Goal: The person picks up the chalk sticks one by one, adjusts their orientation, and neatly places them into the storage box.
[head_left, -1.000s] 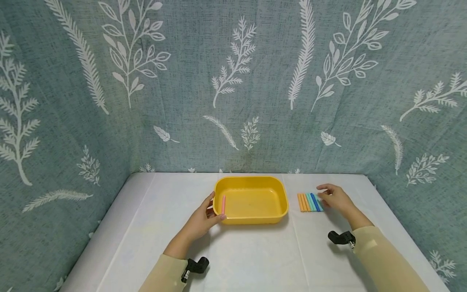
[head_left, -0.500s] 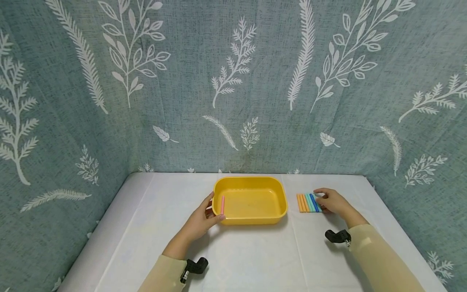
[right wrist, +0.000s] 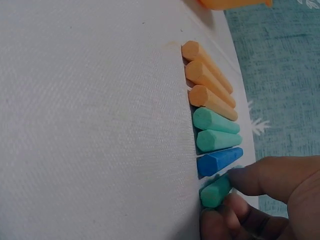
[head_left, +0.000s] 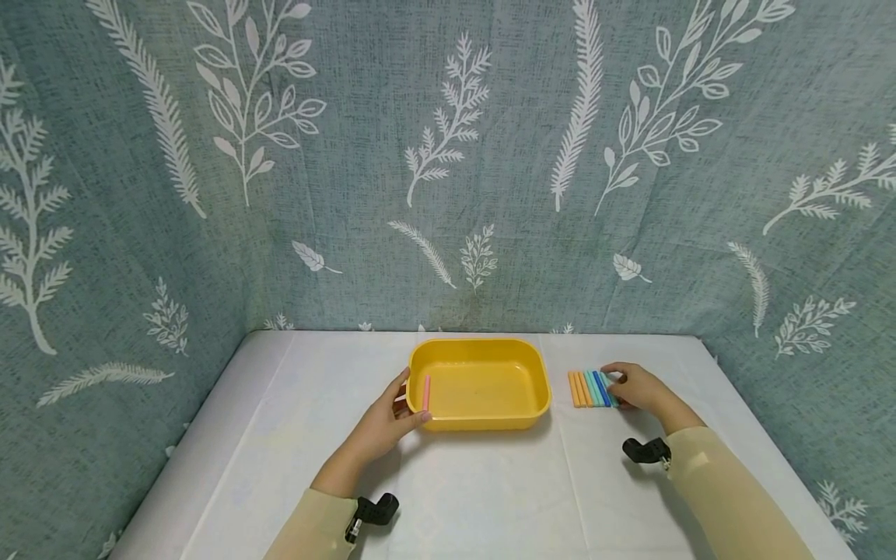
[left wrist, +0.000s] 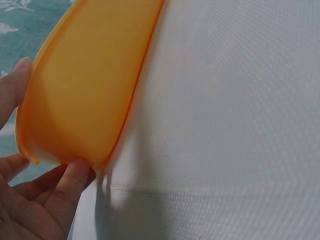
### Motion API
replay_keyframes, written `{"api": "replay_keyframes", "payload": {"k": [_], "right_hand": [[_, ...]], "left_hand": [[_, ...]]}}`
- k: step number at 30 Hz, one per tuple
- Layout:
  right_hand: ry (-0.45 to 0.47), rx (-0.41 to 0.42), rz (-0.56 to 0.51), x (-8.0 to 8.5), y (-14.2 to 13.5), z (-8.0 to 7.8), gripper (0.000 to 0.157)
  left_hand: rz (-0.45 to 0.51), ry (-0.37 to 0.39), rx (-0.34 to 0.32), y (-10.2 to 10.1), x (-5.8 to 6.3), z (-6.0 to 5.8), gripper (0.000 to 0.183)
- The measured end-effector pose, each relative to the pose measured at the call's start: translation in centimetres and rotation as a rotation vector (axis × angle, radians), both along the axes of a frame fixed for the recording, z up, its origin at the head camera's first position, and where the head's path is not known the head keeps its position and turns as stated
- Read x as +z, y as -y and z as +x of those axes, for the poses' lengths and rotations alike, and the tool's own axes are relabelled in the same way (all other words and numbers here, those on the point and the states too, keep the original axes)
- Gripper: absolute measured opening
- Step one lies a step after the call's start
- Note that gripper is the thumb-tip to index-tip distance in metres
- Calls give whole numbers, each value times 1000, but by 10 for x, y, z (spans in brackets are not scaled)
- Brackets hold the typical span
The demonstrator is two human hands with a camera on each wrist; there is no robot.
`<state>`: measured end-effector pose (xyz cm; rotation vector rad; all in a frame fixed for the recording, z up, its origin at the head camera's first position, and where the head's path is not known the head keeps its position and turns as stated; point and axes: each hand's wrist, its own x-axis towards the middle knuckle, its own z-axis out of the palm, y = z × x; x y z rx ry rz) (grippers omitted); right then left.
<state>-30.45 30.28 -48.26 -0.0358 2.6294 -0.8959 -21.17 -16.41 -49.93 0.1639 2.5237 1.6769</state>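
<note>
My left hand (head_left: 380,428) grips the left end of a yellow plastic basin (head_left: 483,389), thumb at the near corner and fingers along the outer wall. Inside the basin, by its left wall, lies a pink chalk stick (head_left: 426,393). To the basin's right, my right hand (head_left: 640,391) pinches a green chalk stick (right wrist: 216,192) at the right end of a row, between thumb (right wrist: 247,176) and fingers. Beside it lies a blue chalk stick (right wrist: 218,161), then two mint-green sticks (right wrist: 215,120) and three orange sticks (right wrist: 212,77).
A white cloth (head_left: 483,498) covers the table. Behind it hangs a blue-green curtain (head_left: 364,257) with white leaf prints, which also runs along both sides. Black camera mounts (head_left: 376,509) stick out from both sleeves.
My right hand has moved slightly left and its thumb and fingers have closed on the end green chalk stick. The left hand keeps its grip on the basin.
</note>
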Motion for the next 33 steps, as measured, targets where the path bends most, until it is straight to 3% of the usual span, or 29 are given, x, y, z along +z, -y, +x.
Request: {"api": "replay_keyframes", "payload": {"k": [11, 23, 33], "right_hand": [[-2, -27, -2, 2, -1, 3, 53], [-16, -107, -130, -2, -9, 8, 55], [-25, -155, -264, 3, -14, 17, 55]], "left_hand": [[-14, 0, 13, -1, -1, 1, 94], [2, -2, 14, -1, 1, 1, 94], [1, -9, 4, 0, 1, 1, 93]]}}
